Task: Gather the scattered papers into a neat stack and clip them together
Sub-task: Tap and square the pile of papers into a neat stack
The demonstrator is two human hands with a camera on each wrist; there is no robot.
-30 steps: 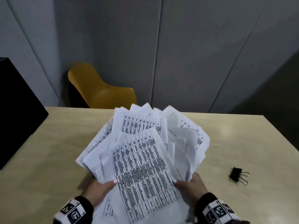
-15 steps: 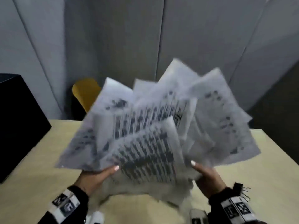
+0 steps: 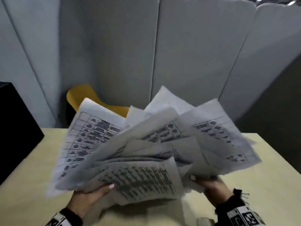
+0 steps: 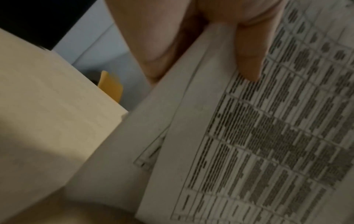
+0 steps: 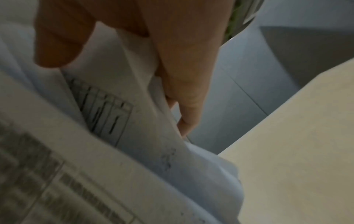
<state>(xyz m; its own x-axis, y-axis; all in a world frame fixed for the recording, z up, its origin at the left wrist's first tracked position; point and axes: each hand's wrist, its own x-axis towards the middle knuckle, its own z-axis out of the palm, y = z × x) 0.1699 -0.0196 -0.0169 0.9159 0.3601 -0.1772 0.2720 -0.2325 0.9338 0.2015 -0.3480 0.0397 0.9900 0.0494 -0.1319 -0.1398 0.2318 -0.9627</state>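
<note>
I'm gripping the fanned papers (image 3: 130,152) with both hands (image 3: 88,199) (image 3: 211,185) above the table (image 3: 268,176); blur is smearing the print, sheets hiding my fingers.

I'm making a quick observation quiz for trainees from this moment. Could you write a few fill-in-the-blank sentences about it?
1. The papers are held by ____ hands, the left hand and the right hand.
2. The sheets are fanned out, not yet a neat ____.
3. Behind the table stands a ____ chair.
4. The sheets are printed with ____.

Missing words: both; stack; yellow; tables
</note>
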